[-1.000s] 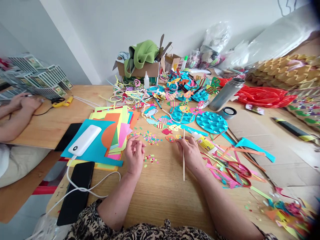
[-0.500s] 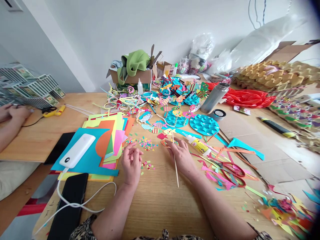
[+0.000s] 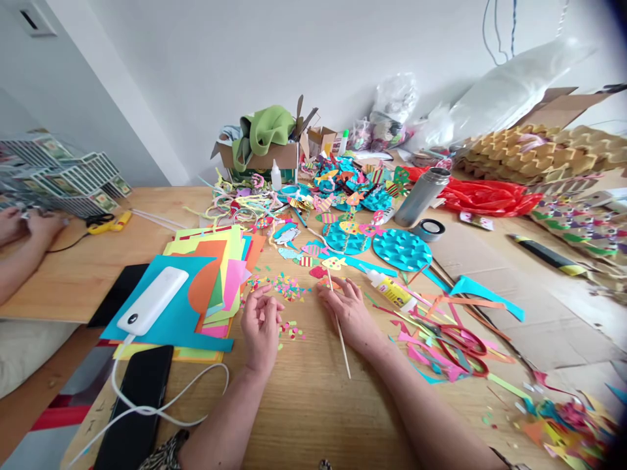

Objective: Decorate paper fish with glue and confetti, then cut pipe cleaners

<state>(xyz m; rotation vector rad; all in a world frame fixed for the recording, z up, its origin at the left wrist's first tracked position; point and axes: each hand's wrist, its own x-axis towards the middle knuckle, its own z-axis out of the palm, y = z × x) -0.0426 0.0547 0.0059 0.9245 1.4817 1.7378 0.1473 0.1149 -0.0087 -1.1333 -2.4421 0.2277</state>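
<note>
My right hand (image 3: 347,305) rests on the table with a thin wooden stick (image 3: 343,343) held slantwise under its fingers. Its fingertips touch a small orange paper fish (image 3: 327,283), partly covered by the hand. Just beyond lie a red paper fish (image 3: 318,271) and a pale yellow spotted one (image 3: 334,263). My left hand (image 3: 262,321) is loosely curled with its fingers a little apart, and nothing shows in it. Near it are a fish shape covered in colourful confetti (image 3: 288,286) and loose paper dots (image 3: 292,331).
Coloured paper sheets with a white power bank (image 3: 154,300) lie left, by a black phone (image 3: 134,405). To the right are a glue bottle (image 3: 392,290), red-handled scissors (image 3: 463,346) and paper scraps. A steel flask (image 3: 422,197) stands behind. Another person's hands (image 3: 36,225) are far left.
The near end of the stick has swung slightly, and its far tip has shifted left. My right hand has moved a little over the orange fish. The whole view has tilted slightly upward.
</note>
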